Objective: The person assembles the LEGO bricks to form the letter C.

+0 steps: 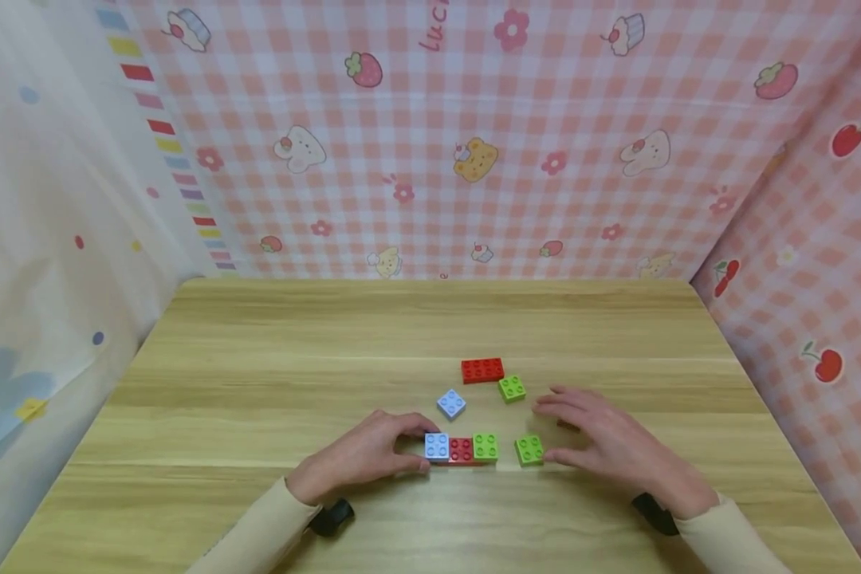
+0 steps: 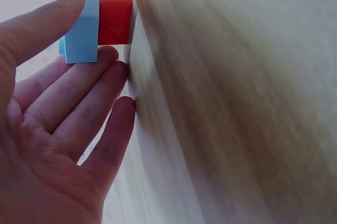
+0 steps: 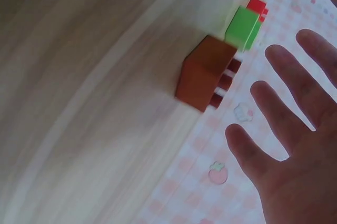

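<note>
My left hand (image 1: 369, 454) pinches a light blue brick (image 1: 436, 446) between thumb and fingers. That brick sits on the left end of a long red brick (image 1: 461, 451), whose middle studs show. On its right end sits a green brick (image 1: 485, 446). In the left wrist view, the thumb lies along one side of the blue brick (image 2: 82, 32) and fingertips are at the other. My right hand (image 1: 613, 442) has its fingers spread, holding nothing, its thumb tip right at a loose green brick (image 1: 528, 450). A brown brick (image 3: 205, 74) stands near its fingers, mostly hidden under the hand in the head view.
Behind the hands lie a second red brick (image 1: 482, 370), another green brick (image 1: 513, 388) and a second light blue brick (image 1: 451, 404). All rest on a wooden table (image 1: 258, 359). A checked pink cloth (image 1: 430, 215) hangs at its back edge, with cloths at both sides.
</note>
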{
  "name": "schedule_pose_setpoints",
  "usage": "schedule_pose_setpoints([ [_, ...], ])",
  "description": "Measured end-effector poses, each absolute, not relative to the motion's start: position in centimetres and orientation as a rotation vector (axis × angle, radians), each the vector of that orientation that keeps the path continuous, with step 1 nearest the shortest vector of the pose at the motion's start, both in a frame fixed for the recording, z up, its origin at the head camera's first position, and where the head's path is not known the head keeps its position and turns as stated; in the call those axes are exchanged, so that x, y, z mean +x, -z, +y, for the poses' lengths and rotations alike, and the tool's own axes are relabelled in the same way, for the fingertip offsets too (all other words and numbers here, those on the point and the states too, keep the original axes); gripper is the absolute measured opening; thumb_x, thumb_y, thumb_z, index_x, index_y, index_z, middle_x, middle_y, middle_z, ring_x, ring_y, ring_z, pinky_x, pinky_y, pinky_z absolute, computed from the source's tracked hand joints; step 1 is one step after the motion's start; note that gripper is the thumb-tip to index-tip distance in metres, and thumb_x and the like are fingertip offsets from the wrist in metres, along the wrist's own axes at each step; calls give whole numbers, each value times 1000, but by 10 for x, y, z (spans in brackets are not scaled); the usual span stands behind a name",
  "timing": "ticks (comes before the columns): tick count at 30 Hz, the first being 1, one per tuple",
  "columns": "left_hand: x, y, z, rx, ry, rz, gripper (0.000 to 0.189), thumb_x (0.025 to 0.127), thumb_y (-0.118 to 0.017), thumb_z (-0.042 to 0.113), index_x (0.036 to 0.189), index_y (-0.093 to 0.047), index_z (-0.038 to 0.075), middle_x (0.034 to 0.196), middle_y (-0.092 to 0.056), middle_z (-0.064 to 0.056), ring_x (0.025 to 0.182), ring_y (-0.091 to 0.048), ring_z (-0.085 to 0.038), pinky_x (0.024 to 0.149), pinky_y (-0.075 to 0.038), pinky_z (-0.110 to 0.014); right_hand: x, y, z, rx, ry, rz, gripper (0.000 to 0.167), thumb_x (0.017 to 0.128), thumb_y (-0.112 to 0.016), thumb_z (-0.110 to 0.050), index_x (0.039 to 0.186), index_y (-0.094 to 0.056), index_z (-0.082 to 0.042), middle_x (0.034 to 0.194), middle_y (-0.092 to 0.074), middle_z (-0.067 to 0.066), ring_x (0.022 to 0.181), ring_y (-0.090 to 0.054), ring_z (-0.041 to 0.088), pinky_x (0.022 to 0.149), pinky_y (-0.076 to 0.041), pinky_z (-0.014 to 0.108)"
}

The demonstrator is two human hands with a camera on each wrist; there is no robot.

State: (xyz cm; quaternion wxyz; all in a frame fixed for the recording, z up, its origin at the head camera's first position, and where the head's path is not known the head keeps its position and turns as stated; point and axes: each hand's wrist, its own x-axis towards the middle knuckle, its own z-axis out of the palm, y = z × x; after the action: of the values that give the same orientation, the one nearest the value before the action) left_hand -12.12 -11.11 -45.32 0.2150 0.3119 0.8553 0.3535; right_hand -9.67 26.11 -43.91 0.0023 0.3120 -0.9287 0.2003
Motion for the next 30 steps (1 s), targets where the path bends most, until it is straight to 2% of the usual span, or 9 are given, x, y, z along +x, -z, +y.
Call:
schedule_pose_setpoints([
  [5,-120,453,-111,862,-964,2384,39,93,-80,29,129,-67,18,125,-73,2,109,-66,-7,95,-53,-31,-100,440,271,901,-682,-2992,59,89,-82,-42,137,-67,-12,141,-63,7,133,-56,33,107,-47,59],
  [10,-119,453,-110,865,-973,2373,40,93,-80,28,129,-67,17,125,-73,1,109,-66,-7,95,-54,-31,-104,441,280,869,-684,-3024,56,90,-82,-36,136,-66,-8,137,-65,9,127,-60,32,105,-49,56],
  [15,-117,453,-109,861,-981,2371,40,93,-80,27,130,-67,16,126,-73,0,110,-66,-7,96,-54,-31,-110,441,287,825,-685,-3069,55,92,-81,-32,138,-64,-8,137,-65,10,127,-60,33,105,-50,56],
  [21,-115,452,-112,819,-967,2399,39,95,-78,27,131,-67,17,126,-73,2,102,-64,-5,93,-53,-31,-117,441,289,789,-667,-3111,55,93,-80,-32,139,-63,-8,138,-64,11,129,-59,35,106,-48,57],
  [30,-113,453,-108,883,-974,2412,39,96,-77,26,131,-67,15,126,-73,-1,104,-66,-5,92,-54,-30,-120,444,291,770,-611,-3094,49,92,-81,-26,134,-67,-6,131,-68,13,123,-62,36,103,-50,57],
])
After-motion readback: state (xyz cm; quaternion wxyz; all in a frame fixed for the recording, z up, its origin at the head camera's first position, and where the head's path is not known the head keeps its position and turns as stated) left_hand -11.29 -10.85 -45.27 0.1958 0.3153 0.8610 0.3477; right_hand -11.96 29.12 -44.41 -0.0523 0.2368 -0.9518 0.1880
